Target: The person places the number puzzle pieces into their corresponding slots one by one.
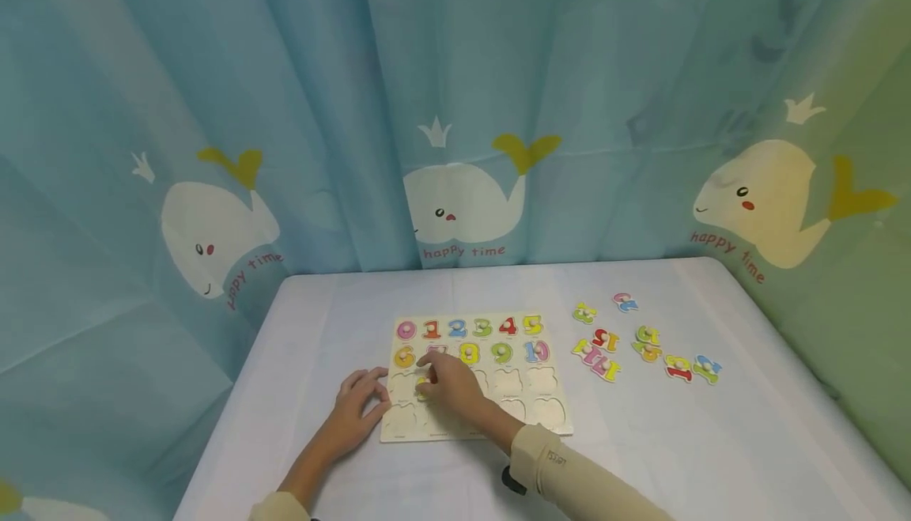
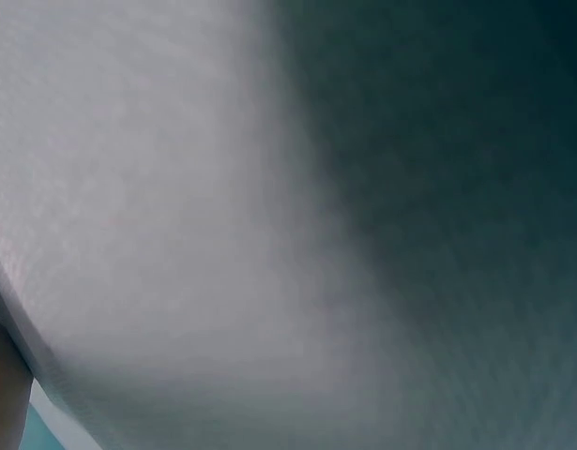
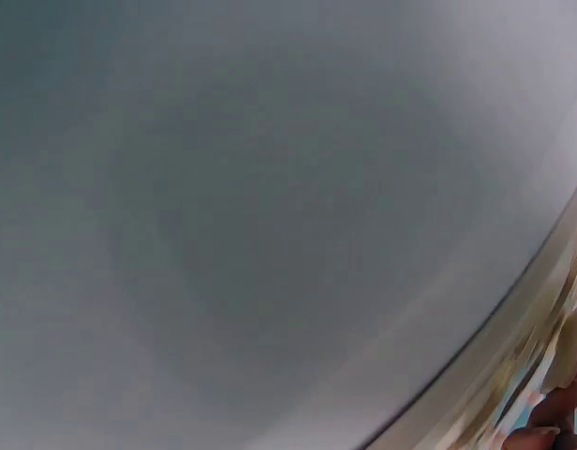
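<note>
A wooden number puzzle board (image 1: 491, 436) lies flat on the table, its top two rows filled with colourful numbers 0 to 10. Over the lower rows, my right hand (image 1: 455, 385) pinches a yellow number piece (image 1: 422, 389) at a recess in the third row; the fingers cover most of it. Fingertips of my left hand (image 1: 356, 410) rest at the board's left edge, with the fingers loosely bent. Fingers of the right hand (image 3: 551, 417) also show in the bottom corner of the right wrist view. The left wrist view is mostly blurred cloth.
Right of the board lie several loose number pieces, among them a red 15 (image 1: 606, 339), a pink-and-yellow 17 (image 1: 602, 366) and a blue-and-pink piece (image 1: 625, 302). A blue curtain (image 1: 320, 110) with whales hangs behind the white table (image 1: 320, 307).
</note>
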`<state>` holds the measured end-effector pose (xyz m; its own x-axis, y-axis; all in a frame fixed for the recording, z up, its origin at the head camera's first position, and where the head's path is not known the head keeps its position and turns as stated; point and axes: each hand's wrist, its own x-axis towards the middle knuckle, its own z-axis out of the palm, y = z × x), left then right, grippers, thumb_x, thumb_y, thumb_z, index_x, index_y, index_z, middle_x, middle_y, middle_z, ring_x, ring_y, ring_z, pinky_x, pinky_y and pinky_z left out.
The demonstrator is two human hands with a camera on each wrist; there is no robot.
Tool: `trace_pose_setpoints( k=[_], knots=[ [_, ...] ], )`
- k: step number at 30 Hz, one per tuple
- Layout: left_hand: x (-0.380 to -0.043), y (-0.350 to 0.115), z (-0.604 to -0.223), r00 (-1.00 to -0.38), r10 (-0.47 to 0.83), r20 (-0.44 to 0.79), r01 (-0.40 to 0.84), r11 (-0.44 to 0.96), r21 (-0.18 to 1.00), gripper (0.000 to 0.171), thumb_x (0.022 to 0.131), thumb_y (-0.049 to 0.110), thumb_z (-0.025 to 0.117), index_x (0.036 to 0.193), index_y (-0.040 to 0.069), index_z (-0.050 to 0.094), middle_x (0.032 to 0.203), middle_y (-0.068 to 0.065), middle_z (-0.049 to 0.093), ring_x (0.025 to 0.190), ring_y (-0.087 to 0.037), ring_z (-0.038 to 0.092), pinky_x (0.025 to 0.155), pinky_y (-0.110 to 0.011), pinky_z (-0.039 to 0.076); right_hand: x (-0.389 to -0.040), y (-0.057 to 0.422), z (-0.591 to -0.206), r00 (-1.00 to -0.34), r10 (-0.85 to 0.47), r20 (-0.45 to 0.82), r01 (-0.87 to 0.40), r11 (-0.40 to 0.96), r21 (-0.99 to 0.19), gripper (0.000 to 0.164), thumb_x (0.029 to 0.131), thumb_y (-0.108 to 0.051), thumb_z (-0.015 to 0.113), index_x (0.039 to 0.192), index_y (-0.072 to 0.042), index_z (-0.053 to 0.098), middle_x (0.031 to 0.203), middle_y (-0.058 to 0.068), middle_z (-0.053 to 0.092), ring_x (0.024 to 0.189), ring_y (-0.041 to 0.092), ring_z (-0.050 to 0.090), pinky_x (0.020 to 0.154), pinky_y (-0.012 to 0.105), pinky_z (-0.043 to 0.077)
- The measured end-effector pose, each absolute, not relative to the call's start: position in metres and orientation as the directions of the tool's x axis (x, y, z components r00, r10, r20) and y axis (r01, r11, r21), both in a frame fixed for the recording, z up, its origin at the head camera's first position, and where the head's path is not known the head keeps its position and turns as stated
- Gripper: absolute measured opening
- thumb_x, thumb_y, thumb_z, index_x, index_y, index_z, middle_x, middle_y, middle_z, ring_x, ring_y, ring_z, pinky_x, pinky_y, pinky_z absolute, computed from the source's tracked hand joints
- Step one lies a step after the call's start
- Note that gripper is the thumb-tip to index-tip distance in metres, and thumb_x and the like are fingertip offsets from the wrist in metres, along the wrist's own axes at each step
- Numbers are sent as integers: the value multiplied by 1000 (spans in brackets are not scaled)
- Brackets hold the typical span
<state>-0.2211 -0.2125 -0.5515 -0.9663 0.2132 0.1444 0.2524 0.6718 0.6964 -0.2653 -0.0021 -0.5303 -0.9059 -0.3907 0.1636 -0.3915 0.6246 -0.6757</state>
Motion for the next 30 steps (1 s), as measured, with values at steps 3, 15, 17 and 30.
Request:
trace_pose_setpoints(
  k=[3,15,17,30],
  knots=[
    [-223,-214,-554,-962,223,157,268,663,699,10,88,13,64,85,19,56,136,-10,49,131,-40,25,101,-67,17,-264,-16,-531,-916,-372,149,-372,655,-658,32,79,-15,75,108,-9,63,69,-10,49,62,5,44,54,19,38],
    [-221,-215,-554,-947,233,223,322,632,705,12,87,13,65,85,21,56,133,-11,51,128,-42,29,99,-68,20,-264,-41,-537,-905,-373,203,-414,666,-620,30,79,-17,76,105,-10,62,68,-11,47,60,3,41,52,18,36],
    [-221,-214,-554,-939,234,251,343,627,700,15,85,11,66,84,21,56,132,-12,52,127,-44,30,98,-68,20,-265,-41,-538,-898,-382,219,-430,653,-624,29,80,-17,75,105,-10,62,70,-11,46,61,3,41,53,18,37],
    [-222,-215,-552,-944,247,218,327,629,705,9,87,13,65,85,18,58,132,-12,51,128,-43,29,100,-66,19,-271,-47,-533,-901,-425,92,-396,716,-575,33,80,-24,75,107,-9,62,69,-9,45,61,4,42,50,18,35]
  ],
)
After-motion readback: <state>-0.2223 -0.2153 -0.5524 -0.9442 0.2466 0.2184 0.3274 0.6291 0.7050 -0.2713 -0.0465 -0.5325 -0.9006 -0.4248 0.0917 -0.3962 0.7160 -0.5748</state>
